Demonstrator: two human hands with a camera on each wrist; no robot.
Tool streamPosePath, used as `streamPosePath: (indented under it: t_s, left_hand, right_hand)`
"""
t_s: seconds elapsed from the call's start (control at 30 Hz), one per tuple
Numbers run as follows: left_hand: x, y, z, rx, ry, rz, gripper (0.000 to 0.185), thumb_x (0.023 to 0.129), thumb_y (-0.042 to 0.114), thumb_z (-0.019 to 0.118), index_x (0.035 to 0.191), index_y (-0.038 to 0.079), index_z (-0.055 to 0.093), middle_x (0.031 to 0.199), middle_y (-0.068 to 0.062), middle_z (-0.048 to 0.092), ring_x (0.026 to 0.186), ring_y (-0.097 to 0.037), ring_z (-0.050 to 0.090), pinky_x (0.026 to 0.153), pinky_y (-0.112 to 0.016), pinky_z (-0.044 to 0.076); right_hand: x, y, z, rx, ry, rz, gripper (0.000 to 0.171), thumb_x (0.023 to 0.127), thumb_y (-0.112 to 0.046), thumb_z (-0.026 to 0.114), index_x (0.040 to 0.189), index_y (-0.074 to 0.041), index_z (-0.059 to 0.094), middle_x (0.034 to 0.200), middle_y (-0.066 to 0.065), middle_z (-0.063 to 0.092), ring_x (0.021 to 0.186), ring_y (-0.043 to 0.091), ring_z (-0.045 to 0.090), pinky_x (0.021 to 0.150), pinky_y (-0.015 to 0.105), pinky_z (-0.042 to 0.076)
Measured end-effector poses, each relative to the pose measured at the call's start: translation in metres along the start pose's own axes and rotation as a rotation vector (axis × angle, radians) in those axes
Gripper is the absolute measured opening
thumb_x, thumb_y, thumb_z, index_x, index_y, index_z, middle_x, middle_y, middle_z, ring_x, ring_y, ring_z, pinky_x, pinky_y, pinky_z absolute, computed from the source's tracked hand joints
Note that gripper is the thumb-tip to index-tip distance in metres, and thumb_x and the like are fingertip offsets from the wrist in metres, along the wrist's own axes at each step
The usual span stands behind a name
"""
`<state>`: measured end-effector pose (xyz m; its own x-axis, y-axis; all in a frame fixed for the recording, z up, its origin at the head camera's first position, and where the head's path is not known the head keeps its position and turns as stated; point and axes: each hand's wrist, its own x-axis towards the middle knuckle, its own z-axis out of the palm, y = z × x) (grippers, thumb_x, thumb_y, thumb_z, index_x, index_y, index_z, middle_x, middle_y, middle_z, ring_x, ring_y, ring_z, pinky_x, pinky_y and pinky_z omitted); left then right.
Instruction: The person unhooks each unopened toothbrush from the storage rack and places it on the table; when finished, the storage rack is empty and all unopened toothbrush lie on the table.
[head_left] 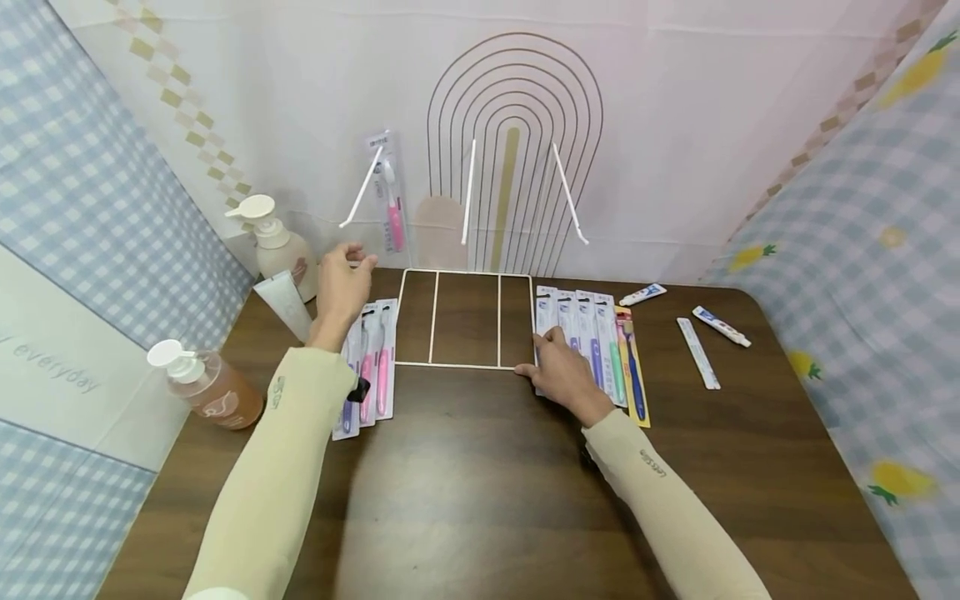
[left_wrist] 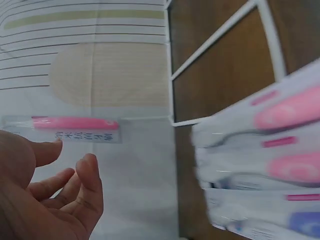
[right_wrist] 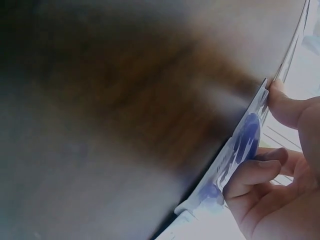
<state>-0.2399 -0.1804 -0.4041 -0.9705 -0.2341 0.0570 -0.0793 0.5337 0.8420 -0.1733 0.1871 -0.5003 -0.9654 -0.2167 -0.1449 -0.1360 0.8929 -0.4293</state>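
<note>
A white wire rack (head_left: 465,366) stands on the table, with three prongs slanting up over its base. On the left prong (head_left: 363,185) hangs a packaged pink toothbrush (head_left: 393,212), also in the left wrist view. Just below and left of it my left hand (head_left: 347,283) is raised, its fingers loosely bent around nothing. My right hand (head_left: 558,367) rests at the rack's front right corner. Its thumb (right_wrist: 284,107) touches the wire there, while its bent fingers lie by the packaged purple toothbrushes (right_wrist: 247,135).
Packaged toothbrushes (head_left: 384,367) lie left of the rack, several more (head_left: 607,333) to its right. Two pump bottles (head_left: 288,254) and a white tube (head_left: 283,302) stand at left. Small toothpaste tubes (head_left: 720,326) and a slim packet (head_left: 697,353) lie at right.
</note>
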Motion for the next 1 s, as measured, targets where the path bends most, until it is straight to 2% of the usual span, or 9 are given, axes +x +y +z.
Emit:
streamPosePath:
  t_s: [0.13,0.3,0.43,0.7,0.93,1.0]
  left_hand:
    - [0.012,0.019,-0.001,0.004,0.037,0.008,0.050,0.117,0.027,0.067,0.160,0.001,0.064,0.156,-0.022,0.072,0.147,-0.043,0.066,0.125,-0.057,0.050]
    - [0.027,0.034,0.003,-0.032,0.107,0.058,0.044,0.114,0.026,0.071,0.150,0.001,0.072,0.147,-0.020,0.078,0.145,-0.041,0.067,0.122,-0.054,0.051]
    - [0.035,0.046,0.005,-0.044,0.121,0.076,0.045,0.113,0.029,0.073,0.149,0.002,0.073,0.145,-0.019,0.079,0.143,-0.039,0.069,0.121,-0.053,0.053]
    - [0.038,0.061,0.003,0.005,0.159,0.097,0.032,0.114,0.024,0.069,0.134,0.001,0.080,0.142,-0.020,0.080,0.139,-0.043,0.072,0.119,-0.055,0.054]
    - [0.035,0.067,-0.001,0.020,0.152,0.093,0.029,0.115,0.022,0.069,0.133,0.004,0.082,0.141,-0.017,0.081,0.134,-0.039,0.073,0.118,-0.053,0.053]
    - [0.032,0.069,-0.001,0.012,0.149,0.105,0.029,0.114,0.022,0.069,0.133,0.004,0.082,0.139,-0.017,0.082,0.123,-0.034,0.076,0.112,-0.048,0.055]
  right_hand:
    - [-0.004,-0.011,-0.007,-0.023,-0.012,0.024,0.087,0.109,-0.045,0.080,0.170,0.007,0.047,0.147,0.026,0.054,0.074,0.022,0.059,0.062,0.038,0.051]
    - [0.005,-0.001,0.002,-0.020,-0.012,0.022,0.089,0.108,-0.050,0.080,0.171,0.003,0.048,0.146,0.024,0.054,0.071,0.021,0.058,0.059,0.036,0.048]
    - [0.010,0.009,0.010,-0.028,-0.014,0.023,0.091,0.108,-0.054,0.079,0.172,0.002,0.048,0.146,0.023,0.053,0.074,0.023,0.060,0.061,0.038,0.050]
    - [0.012,0.013,0.016,-0.069,-0.022,0.019,0.088,0.108,-0.055,0.077,0.172,-0.001,0.049,0.148,0.023,0.053,0.077,0.025,0.063,0.068,0.048,0.058]
    - [0.013,0.016,0.018,-0.085,-0.012,0.014,0.088,0.108,-0.055,0.077,0.171,0.000,0.049,0.148,0.023,0.053,0.078,0.026,0.065,0.070,0.050,0.059]
    - [0.012,0.017,0.017,-0.087,-0.008,0.008,0.088,0.108,-0.055,0.077,0.172,0.000,0.049,0.147,0.022,0.053,0.077,0.026,0.064,0.068,0.049,0.058]
